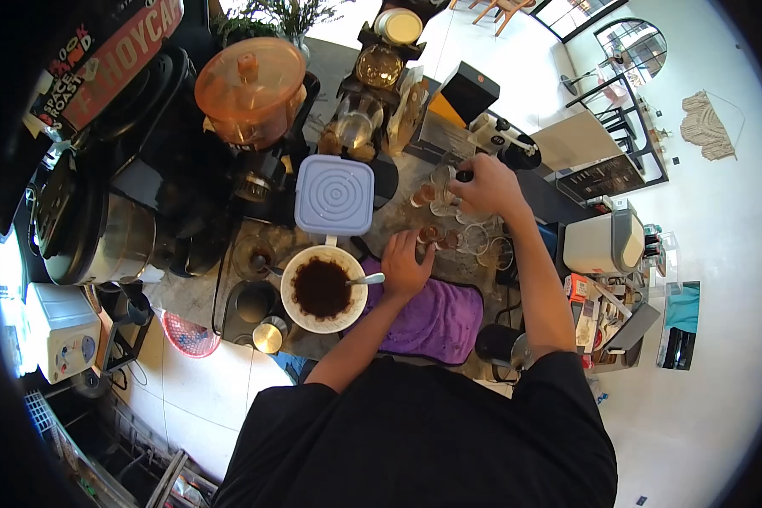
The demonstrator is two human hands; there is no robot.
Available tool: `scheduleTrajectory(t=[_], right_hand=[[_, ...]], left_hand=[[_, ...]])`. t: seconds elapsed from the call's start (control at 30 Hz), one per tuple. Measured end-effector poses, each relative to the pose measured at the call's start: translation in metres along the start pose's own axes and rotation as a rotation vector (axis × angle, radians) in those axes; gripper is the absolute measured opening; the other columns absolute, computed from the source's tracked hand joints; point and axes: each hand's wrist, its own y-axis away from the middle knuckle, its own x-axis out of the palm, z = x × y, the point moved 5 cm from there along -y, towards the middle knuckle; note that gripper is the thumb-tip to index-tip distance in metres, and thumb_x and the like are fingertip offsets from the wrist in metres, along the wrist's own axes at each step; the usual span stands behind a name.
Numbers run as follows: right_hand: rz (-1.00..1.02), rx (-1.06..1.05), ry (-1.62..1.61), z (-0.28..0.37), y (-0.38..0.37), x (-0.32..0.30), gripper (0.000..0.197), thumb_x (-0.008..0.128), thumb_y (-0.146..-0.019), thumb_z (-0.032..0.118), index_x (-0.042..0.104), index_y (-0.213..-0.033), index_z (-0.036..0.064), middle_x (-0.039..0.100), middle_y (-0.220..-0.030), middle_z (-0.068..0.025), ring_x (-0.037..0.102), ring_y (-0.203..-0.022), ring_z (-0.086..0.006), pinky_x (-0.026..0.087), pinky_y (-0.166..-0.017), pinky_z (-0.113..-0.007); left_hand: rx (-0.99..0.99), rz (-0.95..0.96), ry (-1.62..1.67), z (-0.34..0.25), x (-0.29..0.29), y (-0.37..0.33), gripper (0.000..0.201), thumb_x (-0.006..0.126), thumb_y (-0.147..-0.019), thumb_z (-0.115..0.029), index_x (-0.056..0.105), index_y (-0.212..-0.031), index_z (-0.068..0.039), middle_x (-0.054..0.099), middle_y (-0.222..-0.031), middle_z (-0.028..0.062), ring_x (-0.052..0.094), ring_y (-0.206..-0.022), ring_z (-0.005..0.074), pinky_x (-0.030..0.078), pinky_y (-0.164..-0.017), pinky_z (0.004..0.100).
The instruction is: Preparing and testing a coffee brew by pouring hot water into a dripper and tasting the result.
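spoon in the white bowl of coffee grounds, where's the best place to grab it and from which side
Take the spoon by its handle, which sticks out over the right rim of the white bowl toward the purple cloth. Come from the right, beside the left hand, with a pinch on the free end. Its scoop end lies down in the dark grounds, so that end gives no clean grip.

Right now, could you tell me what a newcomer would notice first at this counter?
Probably the white bowl of dark grounds at centre, a spoon resting in it by the left hand. Beside it lies a purple cloth, and the right hand reaches among small glasses farther back. An orange lid stands out at upper left.
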Motion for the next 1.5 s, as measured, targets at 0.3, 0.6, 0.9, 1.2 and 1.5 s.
scheduleTrajectory(t=[0.3, 0.6, 0.9, 1.2, 1.5], right_hand=[[-0.1, 0.133, -0.308, -0.072, 0.006, 0.019, 0.047, 0.071, -0.073, 0.038, 0.075, -0.097, -0.0019, 0.071, -0.084, -0.0185, 0.07, -0.08, -0.0298, 0.054, -0.077, -0.038], [-0.167, 0.222, -1.066, -0.09, 0.059, 0.017, 0.024, 0.064, -0.085, 0.019, 0.061, -0.065, 0.0059, 0.048, -0.06, 0.0057, 0.041, -0.056, -0.0046, 0.03, -0.053, -0.024], [-0.586, 0.229, -1.551, -0.056, 0.17, 0.059, 0.024, 0.061, -0.09, 0.013, 0.05, -0.069, 0.0126, 0.041, -0.063, 0.0074, 0.036, -0.057, -0.0044, 0.028, -0.054, -0.023], [-0.69, 0.293, -1.86, -0.031, 0.263, 0.144, 0.028, 0.057, -0.095, 0.012, 0.04, -0.073, 0.0129, 0.033, -0.069, 0.0044, 0.033, -0.064, -0.0083, 0.029, -0.063, -0.026], [-0.762, 0.27, -1.947, -0.021, 0.284, 0.196, 0.023, 0.058, -0.094, 0.012, 0.046, -0.074, 0.0098, 0.039, -0.068, 0.0033, 0.036, -0.064, -0.0076, 0.031, -0.062, -0.025]], left_hand=[[-0.048, 0.059, -0.029, 0.003, 0.004, 0.005, 0.043, 0.069, -0.087, -0.029, 0.061, -0.121, -0.003, 0.063, -0.114, 0.012, 0.056, -0.111, 0.0321, 0.046, -0.095, 0.0428], [0.015, 0.024, -0.052, 0.0, 0.002, 0.003, 0.042, 0.068, -0.087, -0.027, 0.061, -0.12, -0.003, 0.062, -0.109, 0.0117, 0.056, -0.108, 0.0316, 0.046, -0.094, 0.0426], [0.043, 0.038, -0.078, 0.006, 0.007, 0.006, 0.045, 0.069, -0.087, -0.029, 0.061, -0.123, -0.004, 0.062, -0.113, 0.0124, 0.056, -0.108, 0.0328, 0.046, -0.093, 0.0433], [0.008, 0.1, 0.112, 0.004, -0.014, 0.015, 0.046, 0.064, -0.089, -0.023, 0.055, -0.129, -0.003, 0.06, -0.121, 0.0176, 0.053, -0.117, 0.0378, 0.043, -0.1, 0.045], [0.129, 0.31, 0.161, 0.001, -0.074, 0.076, 0.029, 0.06, -0.092, -0.013, 0.062, -0.118, -0.001, 0.064, -0.118, 0.0223, 0.059, -0.114, 0.0394, 0.045, -0.099, 0.0442]])
